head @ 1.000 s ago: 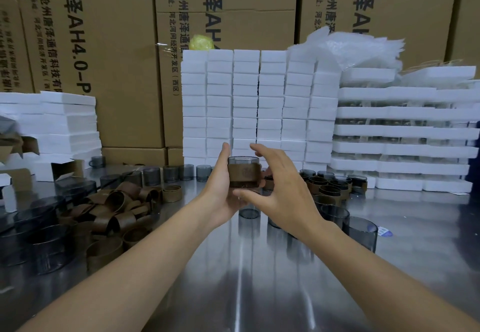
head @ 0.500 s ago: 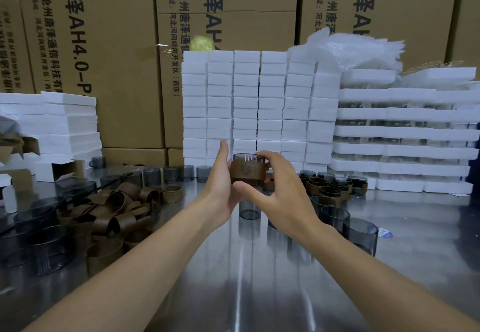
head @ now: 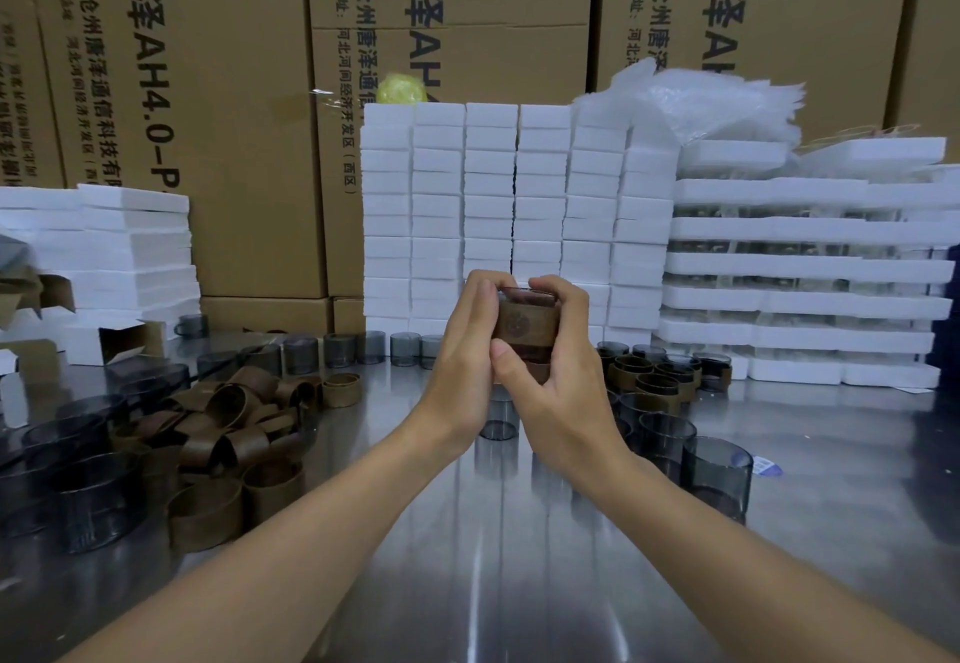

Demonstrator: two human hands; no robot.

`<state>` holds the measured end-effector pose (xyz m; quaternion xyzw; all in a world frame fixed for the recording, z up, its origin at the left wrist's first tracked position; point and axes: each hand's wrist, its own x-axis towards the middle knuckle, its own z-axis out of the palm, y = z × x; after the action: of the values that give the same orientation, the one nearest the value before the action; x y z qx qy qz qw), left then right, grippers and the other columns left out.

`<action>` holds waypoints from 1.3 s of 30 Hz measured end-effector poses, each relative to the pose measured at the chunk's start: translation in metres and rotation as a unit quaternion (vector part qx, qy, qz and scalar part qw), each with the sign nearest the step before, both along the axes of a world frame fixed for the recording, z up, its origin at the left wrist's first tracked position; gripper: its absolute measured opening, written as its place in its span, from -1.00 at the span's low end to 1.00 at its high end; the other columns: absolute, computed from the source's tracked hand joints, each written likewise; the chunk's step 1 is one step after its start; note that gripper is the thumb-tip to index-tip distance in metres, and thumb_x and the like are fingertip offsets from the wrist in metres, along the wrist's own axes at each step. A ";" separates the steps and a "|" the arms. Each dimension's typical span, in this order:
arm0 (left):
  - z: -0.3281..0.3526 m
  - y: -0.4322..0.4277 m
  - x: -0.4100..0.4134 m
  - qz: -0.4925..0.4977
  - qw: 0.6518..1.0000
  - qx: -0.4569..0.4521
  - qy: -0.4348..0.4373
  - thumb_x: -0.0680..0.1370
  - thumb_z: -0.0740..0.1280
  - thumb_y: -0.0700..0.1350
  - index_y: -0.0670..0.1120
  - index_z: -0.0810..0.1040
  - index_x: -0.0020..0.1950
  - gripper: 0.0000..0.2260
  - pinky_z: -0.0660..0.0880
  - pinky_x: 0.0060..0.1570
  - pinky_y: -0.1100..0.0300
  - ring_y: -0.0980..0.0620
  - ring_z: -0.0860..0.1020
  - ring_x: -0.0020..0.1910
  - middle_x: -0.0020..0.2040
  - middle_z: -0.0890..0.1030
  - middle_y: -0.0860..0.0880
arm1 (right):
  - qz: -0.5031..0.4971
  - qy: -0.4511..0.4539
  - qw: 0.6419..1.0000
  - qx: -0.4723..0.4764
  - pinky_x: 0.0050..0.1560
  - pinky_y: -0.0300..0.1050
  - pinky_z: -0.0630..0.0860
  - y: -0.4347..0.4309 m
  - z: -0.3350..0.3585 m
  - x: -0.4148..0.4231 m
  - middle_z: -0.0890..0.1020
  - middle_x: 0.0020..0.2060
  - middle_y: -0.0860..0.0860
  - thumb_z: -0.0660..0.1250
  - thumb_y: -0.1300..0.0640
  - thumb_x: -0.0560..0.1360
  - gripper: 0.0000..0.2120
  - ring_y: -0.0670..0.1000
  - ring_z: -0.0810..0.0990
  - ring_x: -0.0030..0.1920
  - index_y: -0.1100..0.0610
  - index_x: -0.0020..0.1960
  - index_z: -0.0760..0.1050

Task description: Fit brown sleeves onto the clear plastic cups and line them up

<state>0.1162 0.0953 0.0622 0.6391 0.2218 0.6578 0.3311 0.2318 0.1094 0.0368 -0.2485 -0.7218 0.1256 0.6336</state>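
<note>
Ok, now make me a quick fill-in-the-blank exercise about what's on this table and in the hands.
1. The left hand and the right hand together grip one cup wrapped in a ____ sleeve.
2. The loose sleeves lie heaped on the person's ____ side of the table.
3. The stacked foam blocks behind the hands are ____ in colour.

Missing words: brown, left, white.

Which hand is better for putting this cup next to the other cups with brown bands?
Probably the right hand. Both it and the left hand grip the sleeved cup, but the finished cups stand to the right, on its side.
</note>
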 end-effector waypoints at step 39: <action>-0.001 -0.008 0.006 0.037 0.990 0.127 0.043 0.78 0.02 0.07 -0.03 0.37 0.07 -0.75 0.48 -0.17 -0.03 -0.05 0.46 -0.17 -0.14 0.45 0.01 | 0.002 0.023 0.998 0.066 -0.18 -0.18 0.59 -0.013 0.018 0.005 0.66 -0.10 -0.19 0.33 -0.27 0.59 -0.72 -0.02 0.69 -0.14 -0.25 0.19 0.31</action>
<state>0.1221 0.0868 0.0610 0.6951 0.1740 0.6643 0.2126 0.2371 0.0966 0.0551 -0.2019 -0.7144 0.0843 0.6647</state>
